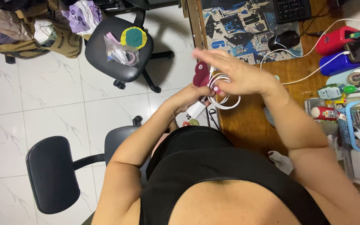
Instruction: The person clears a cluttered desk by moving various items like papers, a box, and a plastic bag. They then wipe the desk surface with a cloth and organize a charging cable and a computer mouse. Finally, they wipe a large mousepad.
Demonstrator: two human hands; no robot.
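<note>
At the centre of the frame, over the edge of the wooden desk (253, 125), both hands meet around a coiled white cable (226, 98). The left hand (188, 98) comes up from lower left; its fingers are closed about the white plug end (196, 109) and the lower part of the coil, with a dark red felt piece (199, 75) standing just above them. The right hand (234, 73) lies across the top of the coil, palm down, fingers stretched flat toward the left and slightly blurred; whether it pinches the cable I cannot tell. The coil hangs directly beneath the right palm and to the right of the left fingers, its loops elongated left to right. The left hand is the nearer, bearing the load.

Noted nearby: a black office chair (117, 50) in the upper left carrying a bag of small items, a black computer mouse (284, 39) on its patterned mat at upper right, and a second chair (53, 173) at lower left.
</note>
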